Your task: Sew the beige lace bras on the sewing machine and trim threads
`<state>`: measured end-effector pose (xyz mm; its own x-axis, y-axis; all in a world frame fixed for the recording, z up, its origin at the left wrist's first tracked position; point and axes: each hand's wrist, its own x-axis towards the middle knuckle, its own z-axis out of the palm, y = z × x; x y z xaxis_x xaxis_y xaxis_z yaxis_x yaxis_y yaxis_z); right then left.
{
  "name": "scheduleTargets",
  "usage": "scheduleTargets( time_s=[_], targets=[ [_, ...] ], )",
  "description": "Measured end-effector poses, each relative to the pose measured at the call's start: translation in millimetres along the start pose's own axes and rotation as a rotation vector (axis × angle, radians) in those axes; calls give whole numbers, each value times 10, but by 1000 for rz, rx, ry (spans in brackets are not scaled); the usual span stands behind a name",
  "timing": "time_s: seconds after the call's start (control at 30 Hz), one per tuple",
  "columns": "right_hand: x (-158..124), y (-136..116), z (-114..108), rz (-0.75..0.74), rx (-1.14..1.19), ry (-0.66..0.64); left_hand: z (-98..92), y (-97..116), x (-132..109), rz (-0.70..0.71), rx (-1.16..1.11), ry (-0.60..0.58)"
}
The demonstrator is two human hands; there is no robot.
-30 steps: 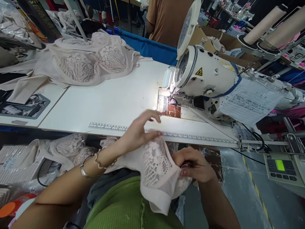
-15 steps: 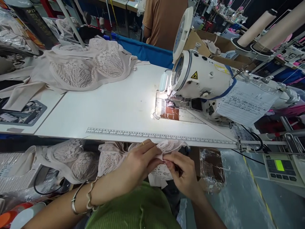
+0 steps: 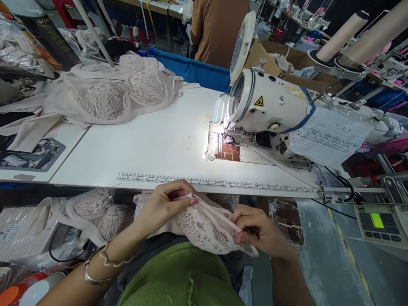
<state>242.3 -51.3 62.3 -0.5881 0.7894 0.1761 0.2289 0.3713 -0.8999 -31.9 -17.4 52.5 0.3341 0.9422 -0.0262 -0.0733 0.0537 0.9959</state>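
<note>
A pale pink lace bra is stretched between my two hands, just below the front edge of the white sewing table. My left hand pinches its upper edge near the middle, thumb on top. At the other end, my right hand grips the edge, with a thin strip trailing past the fingers. Part of the bra hangs over my lap, and its left portion is partly behind my left hand. Beyond the table edge stands the sewing machine, its lamp lit over the needle plate.
More lace bras lie piled on the table's left side, and others hang below its edge. A printed ruler runs along the front. Thread cones and a control panel stand right. A person is beyond the blue cloth.
My hands have moved apart, the left one leftward and the right one to the right and down. The bra edge, bunched between my fingertips before, is now drawn out in a slanting line.
</note>
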Motion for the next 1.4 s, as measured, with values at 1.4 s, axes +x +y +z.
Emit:
scheduleTargets(
  time_s=[1.4],
  targets=[
    [308, -160, 142, 178, -123, 67, 290, -111, -30, 197, 238, -303]
  ],
)
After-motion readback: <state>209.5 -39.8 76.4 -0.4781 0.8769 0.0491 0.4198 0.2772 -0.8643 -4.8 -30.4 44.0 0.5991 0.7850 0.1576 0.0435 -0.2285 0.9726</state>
